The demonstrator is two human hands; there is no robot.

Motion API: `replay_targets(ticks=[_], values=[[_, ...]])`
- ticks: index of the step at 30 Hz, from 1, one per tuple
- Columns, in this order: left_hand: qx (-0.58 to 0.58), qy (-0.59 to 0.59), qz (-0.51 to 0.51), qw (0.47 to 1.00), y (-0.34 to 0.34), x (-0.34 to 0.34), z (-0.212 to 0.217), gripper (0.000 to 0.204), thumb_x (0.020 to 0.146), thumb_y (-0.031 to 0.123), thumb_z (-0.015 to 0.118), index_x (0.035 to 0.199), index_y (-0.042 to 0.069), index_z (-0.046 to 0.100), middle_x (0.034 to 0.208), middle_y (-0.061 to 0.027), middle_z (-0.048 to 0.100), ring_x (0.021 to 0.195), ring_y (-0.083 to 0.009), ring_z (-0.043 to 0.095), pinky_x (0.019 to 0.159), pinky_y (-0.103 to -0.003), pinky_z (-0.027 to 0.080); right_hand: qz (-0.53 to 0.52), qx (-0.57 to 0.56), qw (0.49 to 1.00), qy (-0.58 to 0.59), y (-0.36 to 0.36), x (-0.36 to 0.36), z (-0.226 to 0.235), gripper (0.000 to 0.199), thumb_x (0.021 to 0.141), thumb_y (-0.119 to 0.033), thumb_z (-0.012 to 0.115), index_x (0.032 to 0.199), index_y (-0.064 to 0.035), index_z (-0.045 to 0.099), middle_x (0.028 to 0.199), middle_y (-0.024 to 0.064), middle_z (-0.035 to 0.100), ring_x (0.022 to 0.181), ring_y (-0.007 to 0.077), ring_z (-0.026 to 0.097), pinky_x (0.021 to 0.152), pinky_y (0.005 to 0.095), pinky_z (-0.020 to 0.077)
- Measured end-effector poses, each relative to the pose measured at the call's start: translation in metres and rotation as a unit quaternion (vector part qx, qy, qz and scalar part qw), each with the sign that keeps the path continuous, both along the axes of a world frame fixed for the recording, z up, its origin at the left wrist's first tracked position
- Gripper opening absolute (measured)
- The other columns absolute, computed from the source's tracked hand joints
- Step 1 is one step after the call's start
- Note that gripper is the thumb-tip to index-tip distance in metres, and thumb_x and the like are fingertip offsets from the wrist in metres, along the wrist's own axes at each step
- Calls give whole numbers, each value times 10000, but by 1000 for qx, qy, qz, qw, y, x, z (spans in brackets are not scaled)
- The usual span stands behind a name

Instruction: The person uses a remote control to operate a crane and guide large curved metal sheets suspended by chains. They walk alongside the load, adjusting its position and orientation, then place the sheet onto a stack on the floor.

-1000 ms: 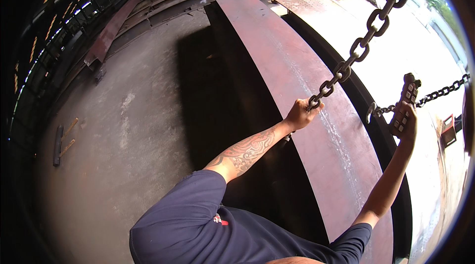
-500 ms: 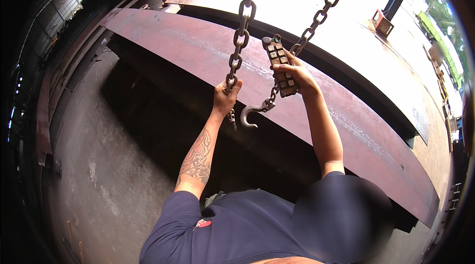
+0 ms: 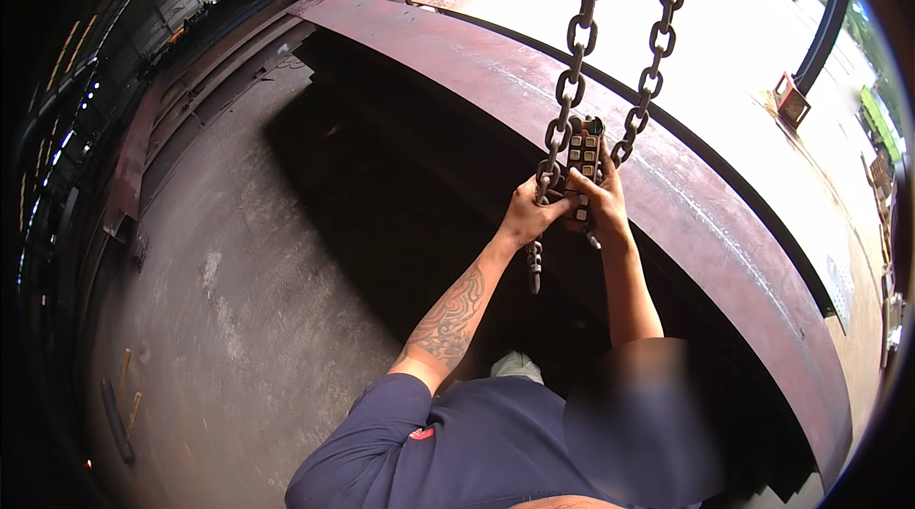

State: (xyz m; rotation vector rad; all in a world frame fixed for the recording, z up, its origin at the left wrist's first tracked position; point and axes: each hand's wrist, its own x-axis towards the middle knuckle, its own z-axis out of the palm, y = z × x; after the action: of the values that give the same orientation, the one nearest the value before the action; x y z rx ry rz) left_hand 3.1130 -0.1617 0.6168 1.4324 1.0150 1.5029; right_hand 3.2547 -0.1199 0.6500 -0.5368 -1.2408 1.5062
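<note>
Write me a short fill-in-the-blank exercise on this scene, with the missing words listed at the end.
1. The person's left grip is closed around one of two hanging metal ____.
2. The right grip holds a handheld remote with two columns of pale, square ____.
3. The long reddish beam casts a large dark ____ on the floor.
4. A dark bar lies on the floor toward the picture's lower ____ corner.

Missing words: chains; buttons; shadow; left.
</note>
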Motion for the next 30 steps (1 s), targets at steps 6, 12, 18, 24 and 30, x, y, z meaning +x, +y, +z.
replay_targets(ticks=[6,12,18,24,30], values=[[-55,-105,-27,993,-103,-32,4,372,800,18,719,1124,6,536,973,-79,662,856,-145,671,693,-298,612,82,-6,996,45,-89,-50,-11,766,875,6,648,1513,-137,249,1077,99,607,860,173,665,702,305,588],[-32,-87,11,996,-213,-79,18,451,800,-33,709,1211,14,528,1046,-65,665,935,-159,666,806,-311,593,175,-21,982,68,-157,-114,-16,817,835,-1,693,1514,-110,252,1265,92,479,1072,194,598,881,346,558],[37,-99,151,983,-286,-95,4,493,789,-22,726,1236,24,524,1060,-69,672,940,-151,665,811,-287,574,239,-46,965,101,-229,-161,-2,842,825,21,693,1521,-123,241,1256,93,541,1037,170,609,860,316,542],[64,-56,282,956,-335,-101,-22,489,761,42,773,1179,13,520,1032,-58,635,899,-120,632,766,-266,557,282,23,958,45,-263,-180,-27,871,791,11,705,1516,-47,226,1306,90,330,1132,196,540,934,316,515],[36,-102,331,937,-369,-78,-36,442,796,13,740,1160,32,489,999,-52,613,857,-128,647,724,-267,588,356,-25,934,32,-292,-169,-28,858,783,70,632,1522,-87,226,1256,85,478,1057,165,579,866,297,536]])
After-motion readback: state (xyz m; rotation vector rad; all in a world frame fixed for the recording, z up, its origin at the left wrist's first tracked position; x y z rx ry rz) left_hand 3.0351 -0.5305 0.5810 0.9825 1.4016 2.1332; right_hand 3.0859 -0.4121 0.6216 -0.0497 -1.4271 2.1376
